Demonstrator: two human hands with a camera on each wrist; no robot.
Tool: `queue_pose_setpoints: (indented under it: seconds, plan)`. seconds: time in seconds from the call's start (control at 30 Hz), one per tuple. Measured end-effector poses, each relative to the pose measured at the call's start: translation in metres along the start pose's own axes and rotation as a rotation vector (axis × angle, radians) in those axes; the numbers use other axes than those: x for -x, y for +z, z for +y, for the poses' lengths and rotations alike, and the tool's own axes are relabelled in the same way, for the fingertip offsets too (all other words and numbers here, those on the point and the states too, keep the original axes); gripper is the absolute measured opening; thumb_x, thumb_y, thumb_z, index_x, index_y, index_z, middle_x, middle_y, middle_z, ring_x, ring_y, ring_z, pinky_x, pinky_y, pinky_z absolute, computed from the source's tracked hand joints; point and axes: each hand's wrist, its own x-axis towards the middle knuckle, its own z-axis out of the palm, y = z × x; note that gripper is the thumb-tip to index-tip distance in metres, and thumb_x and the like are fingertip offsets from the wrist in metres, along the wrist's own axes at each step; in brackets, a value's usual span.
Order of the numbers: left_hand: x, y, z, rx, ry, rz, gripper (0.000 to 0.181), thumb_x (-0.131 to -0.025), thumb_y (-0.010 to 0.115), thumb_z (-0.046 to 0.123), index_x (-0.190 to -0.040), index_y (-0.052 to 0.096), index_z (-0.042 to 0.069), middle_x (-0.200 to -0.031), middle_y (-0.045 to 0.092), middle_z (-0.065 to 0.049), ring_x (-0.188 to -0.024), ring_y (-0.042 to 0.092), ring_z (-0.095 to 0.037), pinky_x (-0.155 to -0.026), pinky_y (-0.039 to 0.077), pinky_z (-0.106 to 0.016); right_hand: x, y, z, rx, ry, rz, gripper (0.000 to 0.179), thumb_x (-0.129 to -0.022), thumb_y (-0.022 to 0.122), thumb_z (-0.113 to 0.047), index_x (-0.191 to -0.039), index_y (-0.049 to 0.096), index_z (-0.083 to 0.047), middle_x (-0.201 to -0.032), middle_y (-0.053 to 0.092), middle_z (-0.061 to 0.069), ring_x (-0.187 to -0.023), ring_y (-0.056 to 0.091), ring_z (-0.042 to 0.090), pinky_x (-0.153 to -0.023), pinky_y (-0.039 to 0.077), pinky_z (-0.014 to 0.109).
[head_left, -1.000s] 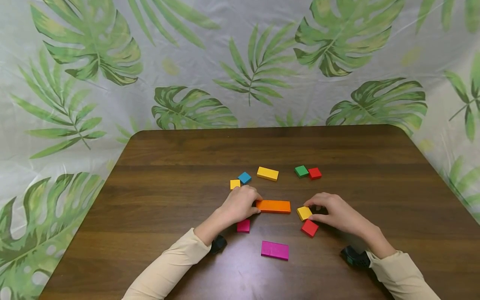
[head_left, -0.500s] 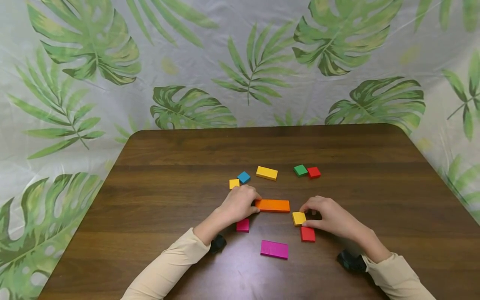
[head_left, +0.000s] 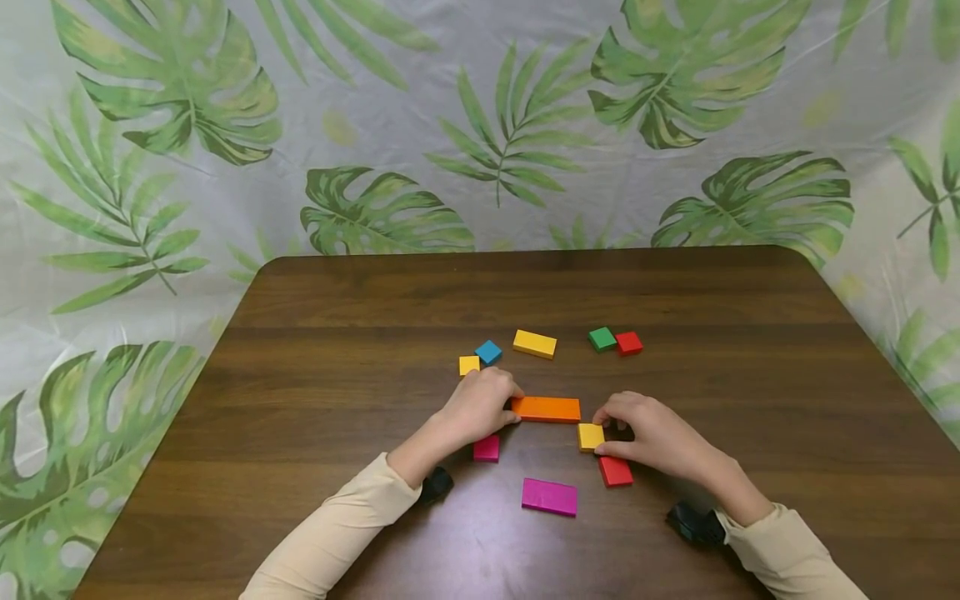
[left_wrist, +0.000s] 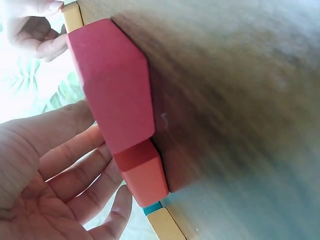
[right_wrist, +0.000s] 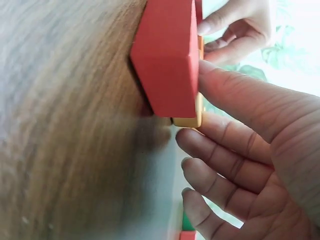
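My left hand (head_left: 480, 406) grips the left end of a long orange block (head_left: 547, 409) lying flat on the table; the fingers cover that end. With thumb and fingers, my right hand (head_left: 656, 435) pinches a small square yellow block (head_left: 590, 437), its corner close to the orange block's lower right corner. Just below it, near the right thumb, lies a red square block (head_left: 616, 472), which looms large in front of the hand in the right wrist view. A pink square block (head_left: 486, 449) sits just below the left hand and fills much of the left wrist view.
Behind the hands lie another yellow square (head_left: 468, 365), a blue square (head_left: 488, 352), a yellow rectangle (head_left: 535, 343), a green square (head_left: 602, 339) and a second red square (head_left: 628, 343). A magenta rectangle (head_left: 550, 497) lies nearer the person on the brown wooden table (head_left: 360, 333).
My right hand has slid the yellow block left and slightly toward the person, to the orange block's corner. The red block below has turned and shifted a little nearer. The left hand stays put.
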Motion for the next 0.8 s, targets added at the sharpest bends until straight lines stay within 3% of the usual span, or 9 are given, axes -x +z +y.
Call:
queue_pose_setpoints:
  seconds: [0.53, 0.8]
  plan:
    - [-0.0018, 0.0021, -0.0009, -0.011, 0.023, 0.029, 0.028, -0.078, 0.073, 0.030, -0.101, 0.073, 0.015, -0.096, 0.072, 0.002, -0.085, 0.064, -0.012, -0.070, 0.051, -0.025, -0.0040, 0.0040, -0.0019, 0.020, 0.014, 0.034, 0.024, -0.075, 0.075, -0.032, -0.092, 0.064, -0.019, -0.084, 0.059, -0.009, -0.076, 0.047, 0.005, -0.066, 0.043, 0.019]
    - [-0.0008, 0.0018, -0.0006, -0.005, 0.013, 0.011, 0.028, -0.079, 0.072, 0.030, -0.102, 0.072, 0.015, -0.097, 0.072, 0.002, -0.086, 0.063, -0.012, -0.071, 0.051, -0.025, -0.0041, 0.0045, -0.0005, 0.004, 0.015, 0.020, 0.024, -0.075, 0.074, -0.031, -0.093, 0.064, -0.019, -0.083, 0.058, -0.009, -0.075, 0.046, 0.005, -0.064, 0.041, 0.017]
